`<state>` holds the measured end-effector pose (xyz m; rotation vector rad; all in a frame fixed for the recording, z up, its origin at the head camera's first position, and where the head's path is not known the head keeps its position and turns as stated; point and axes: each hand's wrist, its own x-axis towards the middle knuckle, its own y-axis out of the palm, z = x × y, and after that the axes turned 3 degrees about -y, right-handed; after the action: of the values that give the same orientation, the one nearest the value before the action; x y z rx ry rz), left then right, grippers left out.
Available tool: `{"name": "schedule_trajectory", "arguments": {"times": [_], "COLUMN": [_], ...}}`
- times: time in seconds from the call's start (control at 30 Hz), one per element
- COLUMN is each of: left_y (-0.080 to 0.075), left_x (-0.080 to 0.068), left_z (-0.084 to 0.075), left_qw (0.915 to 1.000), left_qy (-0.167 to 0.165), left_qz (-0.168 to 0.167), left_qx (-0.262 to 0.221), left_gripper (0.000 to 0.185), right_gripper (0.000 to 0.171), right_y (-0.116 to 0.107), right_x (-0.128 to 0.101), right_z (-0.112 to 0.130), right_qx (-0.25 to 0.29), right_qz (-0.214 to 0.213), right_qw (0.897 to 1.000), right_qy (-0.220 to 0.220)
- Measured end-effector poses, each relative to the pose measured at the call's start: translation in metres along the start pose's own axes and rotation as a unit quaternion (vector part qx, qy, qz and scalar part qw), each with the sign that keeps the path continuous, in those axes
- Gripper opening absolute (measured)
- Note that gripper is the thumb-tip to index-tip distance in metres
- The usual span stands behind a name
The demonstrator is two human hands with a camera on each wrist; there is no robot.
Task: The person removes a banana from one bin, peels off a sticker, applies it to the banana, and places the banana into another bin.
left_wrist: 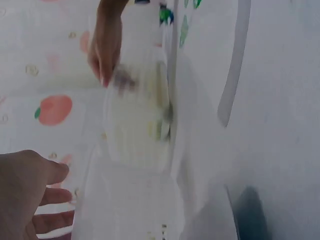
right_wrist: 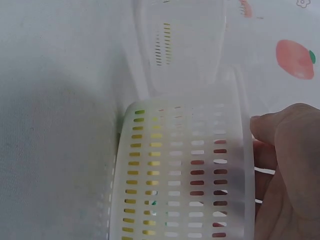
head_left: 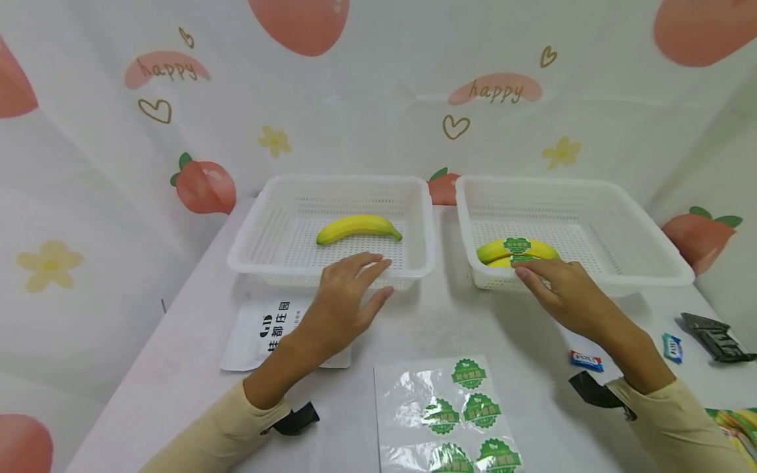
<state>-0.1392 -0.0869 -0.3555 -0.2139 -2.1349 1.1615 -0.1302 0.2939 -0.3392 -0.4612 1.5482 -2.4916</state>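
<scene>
Backdrop [head_left: 378, 98]: a white cloth across the top of the head view, printed with peaches, hearts and flowers; the word "happy" reads twice, upper left and upper right.
Counter [head_left: 177, 368]: a pale cloth surface filling the lower half.
Left basket [head_left: 248, 246]: white, slotted, centre left; a plain banana [head_left: 358, 228] lies inside it with no label.
Right basket [head_left: 650, 243]: the same kind, centre right, just beside the first; a labelled banana [head_left: 517, 248] lies at its near left corner with a round green sticker on top, its print too small to read.
Sticker sheet [head_left: 408, 407]: glossy backing at bottom centre, carrying five round green stickers.
White pouch [head_left: 260, 328]: flat on the counter below the left basket, printed with black Chinese characters, partly covered by the left forearm.
Left hand [head_left: 345, 299]: fingers straight and spread, holding nothing, over the near rim of the left basket.
Right hand [head_left: 562, 286]: fingers extended, gripping nothing, fingertips touching the labelled banana at the basket's near rim.
Small packets [head_left: 587, 359]: red, white and blue, lower right, writing unreadable.
</scene>
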Motion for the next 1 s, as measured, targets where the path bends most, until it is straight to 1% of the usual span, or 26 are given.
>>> {"name": "schedule_trajectory", "arguments": {"times": [0.07,0.13,0.2,0.27,0.33,0.47,0.53,0.63,0.73,0.8,0.9,1.0], "left_y": [-0.004,-0.007,-0.008,-0.009,-0.009,-0.009,-0.009,-0.01,-0.01,-0.01,-0.011,-0.01], "left_x": [0.0,0.0,0.0,-0.001,-0.001,0.0,0.0,0.0,0.0,0.0,0.0,0.001], "left_z": [0.007,0.013,0.018,0.021,0.022,0.021,0.02,0.02,0.021,0.021,0.021,0.021], "left_qw": [0.9993,0.9973,0.995,0.9932,0.9923,0.9918,0.9914,0.9908,0.9902,0.9902,0.9905,0.9907], "left_qy": [-0.035,-0.066,-0.087,-0.099,-0.104,-0.107,-0.109,-0.112,-0.114,-0.114,-0.115,-0.114], "left_qz": [-0.001,0.005,0.013,0.024,0.031,0.035,0.035,0.037,0.039,0.039,0.038,0.037], "left_qx": [0.016,0.033,0.048,0.056,0.058,0.06,0.063,0.066,0.07,0.07,0.066,0.065], "left_gripper": [0.041,0.039,0.039,0.04,0.04,0.039,0.038,0.038,0.038,0.038,0.038,0.038], "right_gripper": [0.049,0.051,0.053,0.053,0.052,0.05,0.05,0.045,0.038,0.035,0.035,0.035], "right_y": [0.0,0.0,0.0,0.0,0.0,-0.003,-0.005,-0.007,-0.006,-0.004,0.0,0.006], "right_x": [0.0,0.0,0.001,0.001,0.002,0.003,0.006,0.014,0.027,0.037,0.056,0.078], "right_z": [0.0,0.001,0.002,0.003,0.003,0.006,0.01,0.02,0.032,0.042,0.059,0.076], "right_qx": [-0.002,-0.002,0.0,0.0,-0.004,-0.003,0.01,0.031,0.049,0.057,0.069,0.084], "right_qz": [-0.004,-0.002,0.003,0.007,0.007,0.012,0.015,0.001,-0.021,-0.027,-0.02,0.002], "right_qw": [1.0,1.0,1.0,1.0,1.0,1.0,1.0,0.999,0.997,0.996,0.993,0.991], "right_qy": [0.0,0.006,0.015,0.019,0.013,0.008,0.009,-0.012,-0.049,-0.07,-0.091,-0.103]}}
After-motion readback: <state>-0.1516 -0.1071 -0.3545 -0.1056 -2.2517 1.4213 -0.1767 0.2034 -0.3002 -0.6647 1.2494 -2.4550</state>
